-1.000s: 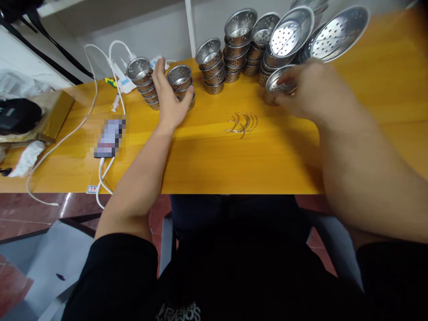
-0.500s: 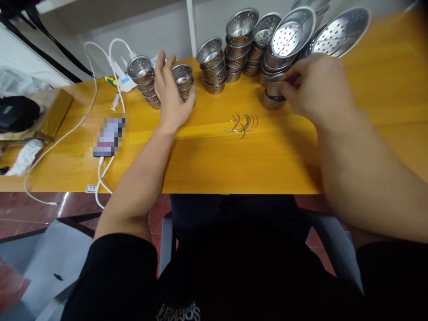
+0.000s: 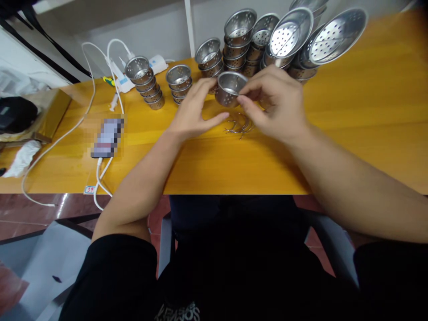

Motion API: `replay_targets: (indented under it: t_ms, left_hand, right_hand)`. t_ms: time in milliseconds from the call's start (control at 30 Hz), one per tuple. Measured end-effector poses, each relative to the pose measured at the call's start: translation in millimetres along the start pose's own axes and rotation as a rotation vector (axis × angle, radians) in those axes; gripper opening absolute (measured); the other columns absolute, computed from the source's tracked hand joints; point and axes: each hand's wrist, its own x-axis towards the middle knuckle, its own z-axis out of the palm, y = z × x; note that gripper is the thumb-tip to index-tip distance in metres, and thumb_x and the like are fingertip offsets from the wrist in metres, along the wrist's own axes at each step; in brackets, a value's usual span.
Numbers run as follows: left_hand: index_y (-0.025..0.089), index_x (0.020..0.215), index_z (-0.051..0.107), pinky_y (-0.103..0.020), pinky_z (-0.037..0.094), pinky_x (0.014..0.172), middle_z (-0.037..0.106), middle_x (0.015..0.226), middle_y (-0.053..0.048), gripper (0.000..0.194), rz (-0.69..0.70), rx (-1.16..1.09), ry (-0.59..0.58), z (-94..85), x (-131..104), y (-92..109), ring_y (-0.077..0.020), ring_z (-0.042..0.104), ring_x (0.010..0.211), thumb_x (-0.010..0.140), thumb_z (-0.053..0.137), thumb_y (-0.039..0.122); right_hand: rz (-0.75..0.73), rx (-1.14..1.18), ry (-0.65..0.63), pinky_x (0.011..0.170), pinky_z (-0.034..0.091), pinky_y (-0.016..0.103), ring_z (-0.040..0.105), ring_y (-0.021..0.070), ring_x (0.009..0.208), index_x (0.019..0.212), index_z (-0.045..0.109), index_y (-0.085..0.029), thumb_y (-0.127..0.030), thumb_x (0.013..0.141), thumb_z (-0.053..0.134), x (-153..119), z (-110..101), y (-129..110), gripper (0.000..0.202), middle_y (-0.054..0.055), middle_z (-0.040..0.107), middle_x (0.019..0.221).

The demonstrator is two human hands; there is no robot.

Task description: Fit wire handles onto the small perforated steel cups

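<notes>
My right hand (image 3: 277, 100) pinches the rim of a small perforated metal cup (image 3: 228, 94), holding it above the table with its mouth upward. My left hand (image 3: 195, 109) is open just left of the cup, thumb and fingers apart; whether a fingertip touches the cup I cannot tell. Below the cup lies a small heap of thin curved metal wires (image 3: 239, 130), partly covered by the right hand. Beyond my left hand stands a short stack of perforated cups (image 3: 179, 80). A taller stack (image 3: 209, 55) is behind the held cup.
More cup stacks (image 3: 240, 33) line the back, with wider perforated bowls (image 3: 337, 38) tilted at the right. Another cup stack (image 3: 147, 82) stands on the left. A phone (image 3: 107, 137) on a white cable, a syringe (image 3: 114, 102) and a power strip (image 3: 124, 82) lie on the left of the table (image 3: 200, 169).
My right hand has lifted a cup from the right stack area and carried it left over the wires. My left hand has left the short stack and moved right, towards that cup.
</notes>
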Motion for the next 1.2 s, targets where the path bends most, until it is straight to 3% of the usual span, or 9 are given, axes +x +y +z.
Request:
replay_targets:
  t_ms: [100,200,367,467,600,700,933,1067,1200]
  left_hand:
    - [0.045,0.181,0.061,-0.079,0.059,0.152,0.071,0.185,-0.013,0.12,-0.003,-0.017,-0.013,8.7,0.4,-2.7,-0.0556,0.07,0.177,0.088,0.096,0.112]
    - [0.047,0.185,0.056,-0.078,0.062,0.151,0.069,0.189,-0.011,0.123,-0.013,-0.024,0.022,11.9,0.9,-5.2,-0.0551,0.068,0.179,0.087,0.098,0.11]
    - [0.045,0.182,0.064,-0.08,0.05,0.161,0.069,0.188,-0.01,0.107,0.004,-0.011,0.019,13.0,1.6,-0.6,-0.0549,0.066,0.182,0.095,0.1,0.097]
    - [0.046,0.181,0.067,-0.078,0.053,0.159,0.073,0.185,-0.008,0.1,0.025,0.0,-0.041,13.3,0.4,2.2,-0.0528,0.07,0.178,0.098,0.101,0.091]
    - [0.049,0.187,0.063,-0.077,0.054,0.158,0.073,0.186,-0.008,0.104,0.075,0.024,-0.104,13.5,-2.3,-0.3,-0.0519,0.07,0.178,0.099,0.103,0.088]
    - [0.05,0.189,0.062,-0.075,0.051,0.16,0.073,0.187,-0.009,0.104,0.072,0.038,-0.135,13.3,-3.6,-4.0,-0.0519,0.069,0.179,0.101,0.102,0.087]
    - [0.05,0.185,0.067,-0.072,0.053,0.157,0.074,0.184,-0.01,0.093,0.079,0.054,-0.119,7.1,-2.6,-2.1,-0.0515,0.068,0.177,0.105,0.095,0.088]
    - [0.039,0.189,0.063,-0.07,0.051,0.158,0.069,0.188,-0.015,0.085,0.076,0.114,-0.163,5.0,-2.1,11.9,-0.0504,0.065,0.18,0.116,0.083,0.079]
    - [0.035,0.188,0.062,-0.068,0.052,0.157,0.067,0.19,-0.016,0.077,0.072,0.182,-0.183,6.0,-2.3,23.9,-0.0486,0.065,0.18,0.118,0.08,0.06]
  right_hand:
    - [0.082,0.047,-0.082,0.125,0.068,0.078,0.077,0.0506,0.142,0.134,0.089,-0.044,-0.078,0.123,0.065,-2.2,10.1,-5.6,0.043,0.015,0.087,0.15]
    - [0.101,0.105,-0.153,0.123,0.071,0.077,0.078,0.0527,0.146,0.145,0.091,-0.046,-0.088,0.118,0.07,-3.9,18.4,-1.3,0.055,0.014,0.084,0.159]
    - [0.083,0.136,-0.225,0.118,0.073,0.066,0.082,0.0472,0.138,0.154,0.091,-0.04,-0.077,0.118,0.075,-6.8,27.0,4.3,0.054,0.013,0.081,0.163]
    - [0.084,0.091,-0.23,0.12,0.071,0.067,0.081,0.0484,0.137,0.161,0.088,-0.039,-0.067,0.115,0.082,-5.4,27.7,9.0,0.054,0.014,0.077,0.166]
    - [0.048,0.011,-0.291,0.128,0.065,0.076,0.072,0.0544,0.148,0.147,0.092,-0.036,-0.058,0.11,0.09,-1.5,28.9,21.3,0.042,0.018,0.077,0.153]
    - [0.044,0.003,-0.335,0.132,0.063,0.077,0.07,0.0542,0.148,0.135,0.091,-0.037,-0.06,0.11,0.093,-1.1,28.4,27.8,0.035,0.017,0.078,0.144]
    - [0.083,0.075,-0.226,0.13,0.065,0.073,0.076,0.0505,0.141,0.134,0.089,-0.036,-0.087,0.117,0.082,-3.1,25.9,35.9,0.054,0.015,0.081,0.147]
    - [0.05,0.179,-0.132,0.123,0.069,0.077,0.077,0.0504,0.134,0.117,0.089,-0.04,-0.103,0.107,0.086,-1.2,32.9,46.4,0.063,0.015,0.084,0.135]
    - [0.062,0.261,-0.075,0.118,0.071,0.082,0.077,0.0493,0.129,0.105,0.088,-0.041,-0.106,0.099,0.094,0.5,39.2,52.4,0.066,0.015,0.084,0.129]
